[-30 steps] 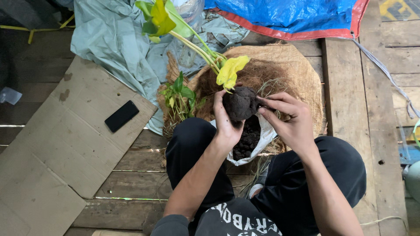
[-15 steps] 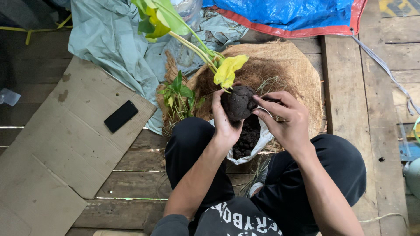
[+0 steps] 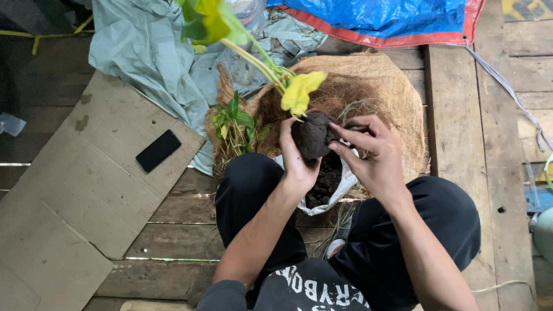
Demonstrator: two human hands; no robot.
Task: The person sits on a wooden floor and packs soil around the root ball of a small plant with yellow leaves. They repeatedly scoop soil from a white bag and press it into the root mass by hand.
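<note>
We cup a dark, rounded soil ball (image 3: pixel 314 135) at the base of a yellow-leaved plant (image 3: pixel 299 92) between our left hand (image 3: pixel 296 158) and right hand (image 3: pixel 371 152), above a white plastic bag of dark soil (image 3: pixel 331 184). A brown coconut-fibre mat (image 3: pixel 391 98) lies behind, and a black flat phone (image 3: pixel 158 150) rests on flattened cardboard (image 3: pixel 63 207).

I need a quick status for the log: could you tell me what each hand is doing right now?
Left hand: closed around the dark soil ball.
Right hand: fingers pressing the same soil ball.
</note>
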